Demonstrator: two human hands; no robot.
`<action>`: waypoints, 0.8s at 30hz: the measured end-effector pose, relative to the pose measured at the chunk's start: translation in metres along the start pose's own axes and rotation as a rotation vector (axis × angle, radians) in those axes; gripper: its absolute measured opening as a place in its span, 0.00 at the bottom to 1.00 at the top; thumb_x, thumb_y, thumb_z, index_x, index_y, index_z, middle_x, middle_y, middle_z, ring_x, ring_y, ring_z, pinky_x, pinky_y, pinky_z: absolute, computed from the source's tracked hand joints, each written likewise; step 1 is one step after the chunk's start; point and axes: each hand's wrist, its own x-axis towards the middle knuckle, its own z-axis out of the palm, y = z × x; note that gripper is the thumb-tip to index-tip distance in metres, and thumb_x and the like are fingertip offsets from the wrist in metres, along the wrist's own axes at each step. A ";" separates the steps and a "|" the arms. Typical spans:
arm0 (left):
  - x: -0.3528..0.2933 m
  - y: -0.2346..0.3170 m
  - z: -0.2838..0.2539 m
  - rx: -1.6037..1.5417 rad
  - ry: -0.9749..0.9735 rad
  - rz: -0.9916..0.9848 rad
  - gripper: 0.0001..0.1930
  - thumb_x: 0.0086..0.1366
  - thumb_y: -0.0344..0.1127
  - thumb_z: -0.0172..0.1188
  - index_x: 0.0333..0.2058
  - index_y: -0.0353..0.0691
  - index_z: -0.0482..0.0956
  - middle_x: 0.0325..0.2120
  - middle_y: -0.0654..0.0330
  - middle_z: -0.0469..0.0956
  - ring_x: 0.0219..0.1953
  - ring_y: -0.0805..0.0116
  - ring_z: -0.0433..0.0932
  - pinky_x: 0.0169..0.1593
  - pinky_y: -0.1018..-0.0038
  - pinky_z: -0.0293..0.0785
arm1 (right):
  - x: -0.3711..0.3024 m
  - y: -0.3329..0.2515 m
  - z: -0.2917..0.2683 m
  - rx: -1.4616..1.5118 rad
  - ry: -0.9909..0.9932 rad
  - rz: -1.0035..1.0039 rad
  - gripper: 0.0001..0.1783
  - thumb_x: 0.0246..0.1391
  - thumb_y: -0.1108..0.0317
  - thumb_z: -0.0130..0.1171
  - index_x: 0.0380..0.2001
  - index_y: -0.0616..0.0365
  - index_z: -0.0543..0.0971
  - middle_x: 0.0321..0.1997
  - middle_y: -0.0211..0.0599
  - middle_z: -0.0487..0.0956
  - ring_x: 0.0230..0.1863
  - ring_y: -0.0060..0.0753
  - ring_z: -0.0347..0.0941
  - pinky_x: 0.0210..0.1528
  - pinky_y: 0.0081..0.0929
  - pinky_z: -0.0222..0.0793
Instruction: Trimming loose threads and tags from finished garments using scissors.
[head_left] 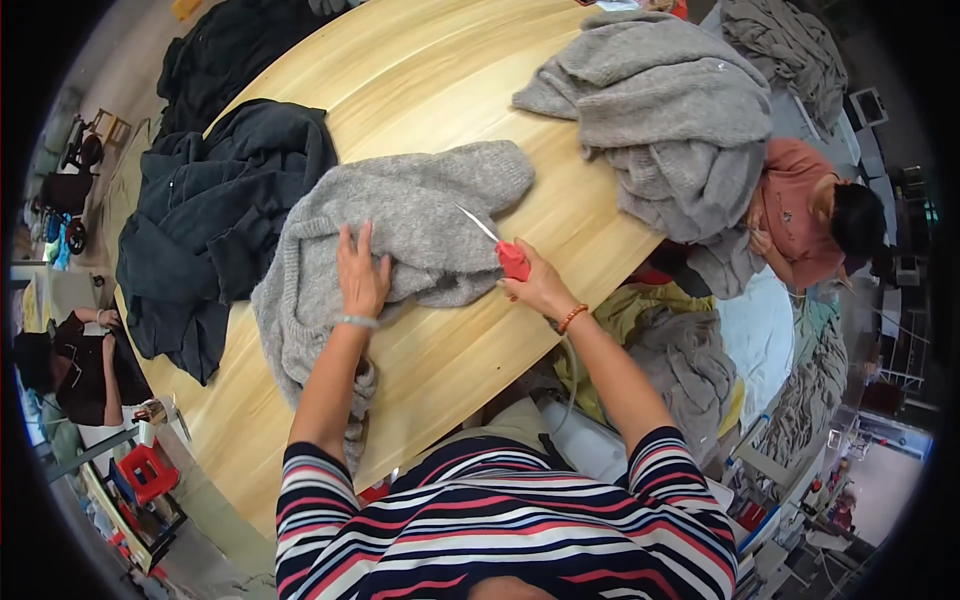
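Note:
A light grey knitted sweater [430, 205] lies spread on the wooden table before me, its ribbed edge toward the left and part of it hanging over the near edge. My left hand [362, 275] rests on the knit with its fingers apart and nothing in them. In my right hand [545, 288] is a pair of scissors [512, 261] with red handles, gripped just beyond the sweater's right side. Their thin silver blades point up and left over the fabric, looking closed together.
Dark garments [225, 215] are heaped left of the sweater, with a black pile [235, 50] behind. A large grey knit heap [670, 110] covers the table's far right. Another person [810, 215] sits at right, one more [90, 365] at left. Yellow and grey cloth [680, 350] lies below the right edge.

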 end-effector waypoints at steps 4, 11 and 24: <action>0.036 -0.020 0.021 0.146 -0.056 0.046 0.21 0.55 0.30 0.60 0.50 0.43 0.75 0.62 0.44 0.56 0.63 0.40 0.55 0.63 0.56 0.56 | 0.021 -0.021 0.015 0.402 -0.119 0.242 0.34 0.47 0.62 0.65 0.56 0.63 0.68 0.32 0.38 0.81 0.24 0.26 0.76 0.33 0.25 0.74; 0.061 -0.049 -0.039 -0.410 -0.056 -0.217 0.14 0.68 0.43 0.52 0.33 0.37 0.77 0.24 0.59 0.76 0.28 0.68 0.72 0.34 0.75 0.65 | 0.012 -0.065 -0.054 0.410 -0.262 0.099 0.14 0.49 0.66 0.64 0.38 0.61 0.78 0.24 0.30 0.79 0.24 0.20 0.75 0.23 0.18 0.68; -0.003 -0.026 -0.076 -0.577 -1.146 -0.370 0.25 0.51 0.33 0.69 0.47 0.34 0.73 0.39 0.61 0.75 0.42 0.74 0.71 0.46 0.72 0.70 | 0.052 -0.064 -0.188 -0.306 0.426 0.019 0.20 0.51 0.58 0.60 0.45 0.57 0.76 0.31 0.46 0.82 0.34 0.47 0.79 0.37 0.39 0.73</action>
